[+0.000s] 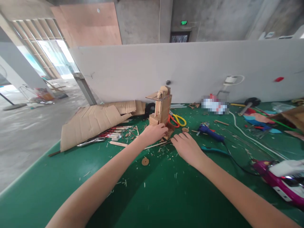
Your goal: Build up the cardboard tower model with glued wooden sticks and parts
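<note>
A small upright cardboard model (pixel 162 107) stands on the green table (pixel 152 190) in front of a grey partition. My left hand (pixel 153 133) has its fingers curled round the model's base at the left side. My right hand (pixel 186 146) rests knuckles-up on the table just right of the base, fingers bent toward it; what its fingertips touch is hidden. A thin wooden stick (pixel 155 145) lies on the table under and between the two hands. A small cardboard disc (pixel 145 161) lies nearer to me.
Cardboard sheets (pixel 91 122) and several knives and pliers (pixel 111 134) lie at the left. Scissors (pixel 177 119), a blue glue gun (pixel 210 132) with its cable, a white cord and a pink-and-white tool (pixel 283 179) lie at the right. Scraps litter the table.
</note>
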The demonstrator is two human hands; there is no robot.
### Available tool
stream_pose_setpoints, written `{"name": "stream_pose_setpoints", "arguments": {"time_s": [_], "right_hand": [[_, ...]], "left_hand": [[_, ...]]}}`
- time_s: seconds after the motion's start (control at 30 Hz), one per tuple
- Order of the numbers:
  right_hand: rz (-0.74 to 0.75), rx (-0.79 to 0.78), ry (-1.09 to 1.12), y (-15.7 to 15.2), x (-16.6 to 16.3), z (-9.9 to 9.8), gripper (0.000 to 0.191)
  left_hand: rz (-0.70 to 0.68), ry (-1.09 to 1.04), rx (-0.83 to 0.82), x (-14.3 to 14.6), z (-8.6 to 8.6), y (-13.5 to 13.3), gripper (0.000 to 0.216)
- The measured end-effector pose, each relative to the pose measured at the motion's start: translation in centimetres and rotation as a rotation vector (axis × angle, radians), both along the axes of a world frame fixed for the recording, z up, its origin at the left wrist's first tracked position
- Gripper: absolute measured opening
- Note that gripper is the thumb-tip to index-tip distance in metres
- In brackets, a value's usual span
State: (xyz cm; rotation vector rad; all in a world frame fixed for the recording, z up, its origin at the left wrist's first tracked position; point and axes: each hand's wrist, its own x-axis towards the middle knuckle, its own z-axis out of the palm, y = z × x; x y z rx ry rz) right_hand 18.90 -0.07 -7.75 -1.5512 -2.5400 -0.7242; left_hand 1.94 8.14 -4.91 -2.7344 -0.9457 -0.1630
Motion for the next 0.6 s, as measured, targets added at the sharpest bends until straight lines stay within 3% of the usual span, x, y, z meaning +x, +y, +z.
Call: {"name": "stream_pose_setpoints", "arguments": {"time_s": [0.43,0.6], "right_hand": [[0.027,0.052,0.004,0.8,0.4,-0.4,0.017],[0.008,0.022,-0.034,-0.2,0.1,-0.2,0.022]], "left_hand": [[0.171,-0.020,-0.003,0.4,-1.0,0.1,0.023],[0.143,0.006,-0.026,0.0,-1.0,-0.1,0.019]]}}
